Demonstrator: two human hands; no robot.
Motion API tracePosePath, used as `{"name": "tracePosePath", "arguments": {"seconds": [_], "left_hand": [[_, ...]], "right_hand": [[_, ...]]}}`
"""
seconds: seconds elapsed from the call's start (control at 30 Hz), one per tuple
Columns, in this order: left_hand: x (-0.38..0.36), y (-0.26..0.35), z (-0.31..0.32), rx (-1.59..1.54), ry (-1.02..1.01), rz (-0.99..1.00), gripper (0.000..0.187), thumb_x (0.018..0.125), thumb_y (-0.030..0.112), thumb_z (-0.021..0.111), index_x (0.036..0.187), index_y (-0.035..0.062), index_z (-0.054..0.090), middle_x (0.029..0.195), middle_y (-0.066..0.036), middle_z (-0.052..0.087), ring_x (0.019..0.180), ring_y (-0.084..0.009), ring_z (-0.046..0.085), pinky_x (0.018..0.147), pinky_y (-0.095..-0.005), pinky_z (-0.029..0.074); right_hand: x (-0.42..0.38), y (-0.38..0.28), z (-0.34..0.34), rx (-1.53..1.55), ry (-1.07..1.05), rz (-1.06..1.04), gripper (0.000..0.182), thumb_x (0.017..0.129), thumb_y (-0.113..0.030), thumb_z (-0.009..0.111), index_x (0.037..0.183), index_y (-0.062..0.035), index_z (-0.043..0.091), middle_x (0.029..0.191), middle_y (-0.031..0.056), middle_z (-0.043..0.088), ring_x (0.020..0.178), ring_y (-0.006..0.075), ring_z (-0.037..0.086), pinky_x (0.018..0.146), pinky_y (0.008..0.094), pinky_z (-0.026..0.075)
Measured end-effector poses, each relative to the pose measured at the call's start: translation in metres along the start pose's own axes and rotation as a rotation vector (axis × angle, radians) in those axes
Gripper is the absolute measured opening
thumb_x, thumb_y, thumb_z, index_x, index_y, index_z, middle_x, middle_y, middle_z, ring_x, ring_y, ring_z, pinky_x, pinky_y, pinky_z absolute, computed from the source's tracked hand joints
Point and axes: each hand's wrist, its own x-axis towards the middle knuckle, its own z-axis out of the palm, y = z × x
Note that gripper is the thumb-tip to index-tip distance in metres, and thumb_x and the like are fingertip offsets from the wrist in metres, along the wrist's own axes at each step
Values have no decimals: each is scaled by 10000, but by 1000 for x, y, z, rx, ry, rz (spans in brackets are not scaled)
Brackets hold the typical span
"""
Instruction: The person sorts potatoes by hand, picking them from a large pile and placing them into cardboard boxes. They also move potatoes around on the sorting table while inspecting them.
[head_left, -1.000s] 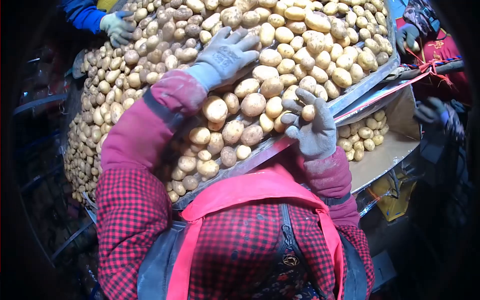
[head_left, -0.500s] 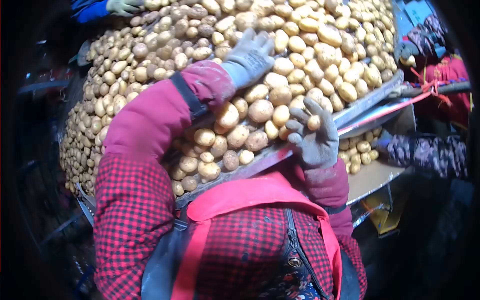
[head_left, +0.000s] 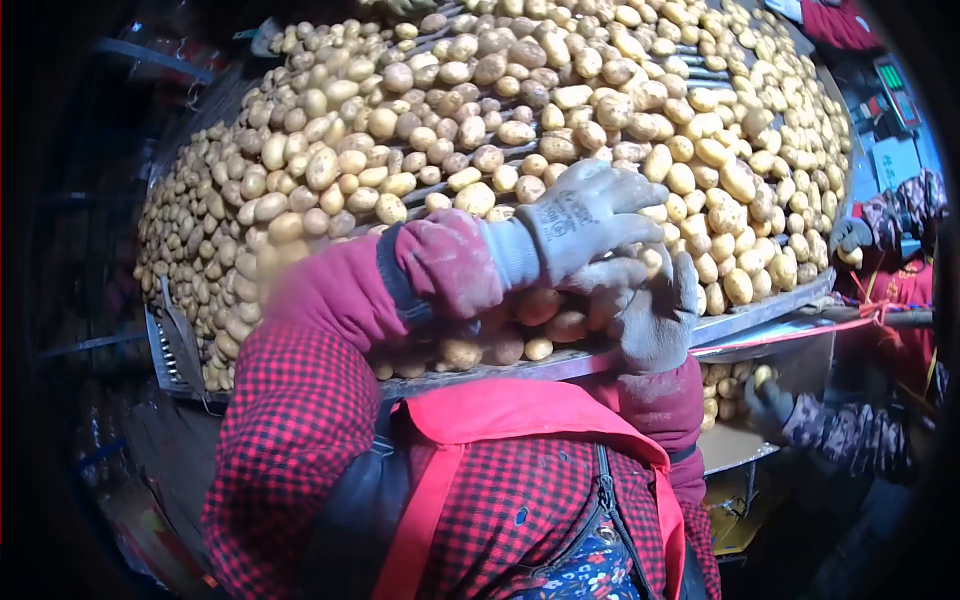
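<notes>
Potatoes [head_left: 480, 160] of mixed size lie in a wide heap on a sorting table in front of me. My left hand [head_left: 590, 220], in a grey glove, reaches across the heap with its fingers stretched to the right. It is open, palm down, just above my right hand. My right hand [head_left: 655, 325], also gloved in grey, is at the table's near edge. A small potato [head_left: 651, 262] shows between its thumb and fingers, partly covered by the left fingers. Several potatoes under my left wrist are in shadow.
A metal table edge [head_left: 760, 305] runs along the near side. To the right, a box [head_left: 735, 455] holds more potatoes. A co-worker's gloved hand [head_left: 770, 400] reaches into it with a potato; their other hand [head_left: 850, 238] is by the table. A scale display [head_left: 893, 80] stands beyond.
My left hand has moved right and nearer, from the heap to beside my right hand. My right hand still holds the small potato. The view has shifted; the co-worker's hand in the box now shows.
</notes>
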Motion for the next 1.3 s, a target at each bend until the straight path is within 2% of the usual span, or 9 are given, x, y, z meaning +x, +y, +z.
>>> {"name": "tracePosePath", "arguments": {"seconds": [0.17,0.27,0.6,0.77,0.93,1.0,1.03,1.13,1.3], "left_hand": [[-39,-73,-50,244,36,-367,531,954,478,640,1351,126,634,1405,-152,607,1273,-341,576,1082,-468,437],[-67,-132,-70,464,-104,-671,533,957,473,616,1388,159,609,1349,-114,632,1278,-320,571,1090,-483,429],[-5,-175,-49,828,-863,-689,344,910,331,662,1237,225,668,1258,-38,711,1267,-242,562,1018,-463,404],[-18,-175,-54,595,-719,-692,317,959,375,572,1133,130,676,1087,-186,716,1041,-385,688,914,-516,529],[-36,-160,-57,633,-598,-740,379,902,428,644,1126,127,698,1102,-173,713,1045,-371,686,898,-488,543],[-46,-153,-58,374,-224,-835,425,851,441,723,1141,130,714,1080,-150,711,996,-340,700,879,-458,552],[-44,-139,-56,190,-93,-912,481,802,439,788,1161,125,722,1068,-129,713,985,-283,708,865,-414,554],[-36,-84,-33,74,193,-471,382,837,446,752,1094,163,739,1014,-108,732,945,-307,703,861,-422,553],[-18,-38,-25,-130,30,-132,616,874,477,757,1382,152,634,1294,-153,666,1198,-342,625,1040,-457,486]], "right_hand": [[39,-14,9,1134,69,614,563,1109,-415,443,1571,-96,392,1483,198,524,914,189,577,651,267,510],[42,-11,10,1022,60,663,552,1111,-421,438,1554,-93,412,1453,203,550,902,184,584,618,231,483],[44,6,1,1111,-20,624,542,1112,-408,440,1547,-86,420,1412,192,587,934,199,587,697,267,495],[45,1,1,1096,24,586,562,1109,-404,445,1557,-67,402,1409,202,586,956,202,563,737,288,488],[43,1,6,1056,-7,564,569,1109,-407,446,1564,-69,392,1407,209,585,980,212,569,743,296,497],[39,-4,18,427,-76,210,578,1107,-428,440,1567,-82,390,1421,223,572,997,231,587,747,302,509],[50,-15,12,941,44,639,593,1103,-444,440,1573,-85,383,1441,234,553,977,249,603,753,309,520],[53,-15,18,975,-25,643,601,1098,-458,442,1575,-96,384,1454,231,540,1062,290,624,745,326,534],[47,6,12,893,145,579,592,1098,-465,422,1576,-117,392,1480,195,538,1136,285,665,698,336,544]]}}
